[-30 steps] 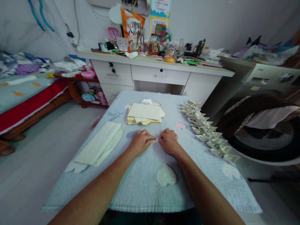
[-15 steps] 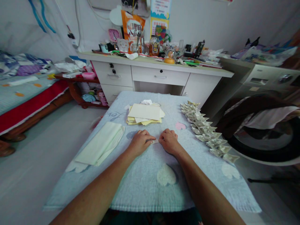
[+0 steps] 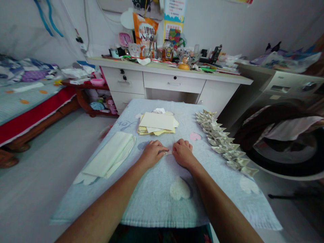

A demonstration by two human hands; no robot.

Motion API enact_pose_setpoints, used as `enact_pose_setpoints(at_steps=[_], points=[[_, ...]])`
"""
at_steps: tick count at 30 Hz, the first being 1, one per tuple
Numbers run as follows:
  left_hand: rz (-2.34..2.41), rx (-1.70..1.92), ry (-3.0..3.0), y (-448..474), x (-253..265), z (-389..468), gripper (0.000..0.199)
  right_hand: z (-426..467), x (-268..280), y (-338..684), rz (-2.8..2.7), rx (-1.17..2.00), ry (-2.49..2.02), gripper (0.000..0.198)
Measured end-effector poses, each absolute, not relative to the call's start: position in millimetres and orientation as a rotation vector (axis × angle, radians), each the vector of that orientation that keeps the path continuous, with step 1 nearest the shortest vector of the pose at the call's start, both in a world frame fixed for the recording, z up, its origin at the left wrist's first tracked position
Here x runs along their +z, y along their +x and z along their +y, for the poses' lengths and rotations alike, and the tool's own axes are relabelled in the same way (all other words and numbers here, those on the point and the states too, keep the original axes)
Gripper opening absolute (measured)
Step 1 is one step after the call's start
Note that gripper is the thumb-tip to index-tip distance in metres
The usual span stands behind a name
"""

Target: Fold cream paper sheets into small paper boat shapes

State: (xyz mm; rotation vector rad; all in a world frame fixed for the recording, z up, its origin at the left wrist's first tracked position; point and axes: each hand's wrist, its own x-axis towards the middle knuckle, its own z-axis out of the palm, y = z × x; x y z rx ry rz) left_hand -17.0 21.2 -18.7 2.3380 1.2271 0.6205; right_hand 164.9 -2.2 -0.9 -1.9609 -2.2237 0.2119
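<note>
A small strip of pale folded paper (image 3: 169, 153) lies on the cloth-covered table between my two hands, mostly hidden by them. My left hand (image 3: 153, 152) is closed at its left end, with the index finger stretched along the paper. At the right end my right hand (image 3: 182, 152) has its fingers curled and pressed down on it. Just beyond the hands sits a stack of cream and yellow paper sheets (image 3: 157, 122). To the left rests a pile of large pale green folded paper (image 3: 110, 155).
Rows of folded paper boats (image 3: 220, 140) line the table's right side. A white crumpled tissue (image 3: 159, 110) is behind the stack. Past the table (image 3: 152, 202) stands a cluttered white desk (image 3: 174, 82); a washing machine (image 3: 286, 87) is at right, a bed (image 3: 37, 101) at left.
The view has shifted slightly. Both hands stay almost in place on the small paper, with no clear change in their grip.
</note>
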Motion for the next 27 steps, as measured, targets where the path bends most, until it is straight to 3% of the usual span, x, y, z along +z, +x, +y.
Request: enact_pose_setpoints(at_steps=[13,20,27], points=[[1.235,0.596,2.335,-17,-15,19,0.027,-5,-2,175,-2.188,0.255,-1.863,0.019],[1.206,0.639,2.349,-18,-18,20,0.026,-9,-7,161,-2.176,0.072,-1.778,0.042],[1.213,0.589,2.373,-20,-19,20,0.03,-5,-8,157,-2.152,0.118,-1.846,0.038]])
